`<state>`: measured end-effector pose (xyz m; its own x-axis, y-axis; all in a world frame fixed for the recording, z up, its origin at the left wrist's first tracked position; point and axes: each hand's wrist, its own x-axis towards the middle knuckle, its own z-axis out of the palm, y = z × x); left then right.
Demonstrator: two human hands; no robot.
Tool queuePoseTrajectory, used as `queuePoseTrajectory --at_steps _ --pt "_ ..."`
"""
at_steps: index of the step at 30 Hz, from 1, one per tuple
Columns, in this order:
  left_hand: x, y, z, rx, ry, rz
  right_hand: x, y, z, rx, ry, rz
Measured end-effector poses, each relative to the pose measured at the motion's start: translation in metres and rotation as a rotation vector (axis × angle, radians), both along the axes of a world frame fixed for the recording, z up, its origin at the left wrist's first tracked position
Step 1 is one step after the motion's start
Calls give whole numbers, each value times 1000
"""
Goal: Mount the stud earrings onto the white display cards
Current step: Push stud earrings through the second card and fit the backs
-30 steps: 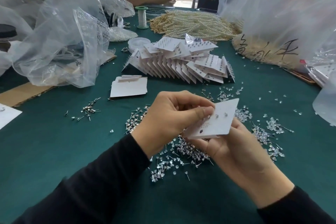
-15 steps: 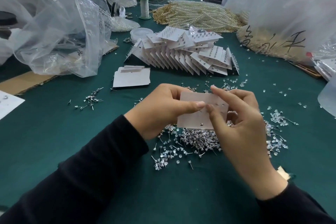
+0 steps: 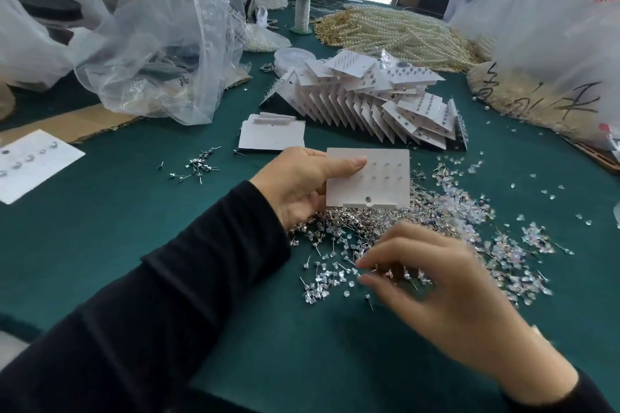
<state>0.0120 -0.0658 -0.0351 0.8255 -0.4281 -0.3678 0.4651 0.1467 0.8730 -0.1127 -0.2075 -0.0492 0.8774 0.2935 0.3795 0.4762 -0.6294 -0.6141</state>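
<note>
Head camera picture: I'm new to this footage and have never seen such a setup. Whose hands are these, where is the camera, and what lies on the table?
No machine here: a person wears the camera on their head, looking down at their own hands. The left hand holds a white display card. The right hand, blurred, hovers over a pile of stud earrings on the green table; whether it has one pinched is unclear. Behind lie blank cards, a stack of filled cards, pearl strands and plastic bags.
</note>
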Motion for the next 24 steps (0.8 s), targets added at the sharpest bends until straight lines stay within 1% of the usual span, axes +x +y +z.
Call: queuePoseTrajectory --at_steps 3,6,9,15,17,20,22,24 --pt "1 0 1 22 2 69 0 3 -7 -181 79 8" --pt "-2 -2 3 35 -9 93 0 5 -7 -279 90 16" --pt "-4 -2 3 22 -23 75 0 8 -5 -330 58 17" --pt "-5 -3 4 80 -39 38 0 10 -4 -368 5 13" --pt "-6 -3 3 106 -46 33 0 11 -5 -322 -22 -4" --pt "-7 -4 3 130 -59 22 2 8 -3 -86 -69 -94" --pt "-8 -4 3 119 -62 5 7 4 0 13 -201 -239" --pt "-11 -6 3 108 -90 -34 13 0 4 58 -335 -395"
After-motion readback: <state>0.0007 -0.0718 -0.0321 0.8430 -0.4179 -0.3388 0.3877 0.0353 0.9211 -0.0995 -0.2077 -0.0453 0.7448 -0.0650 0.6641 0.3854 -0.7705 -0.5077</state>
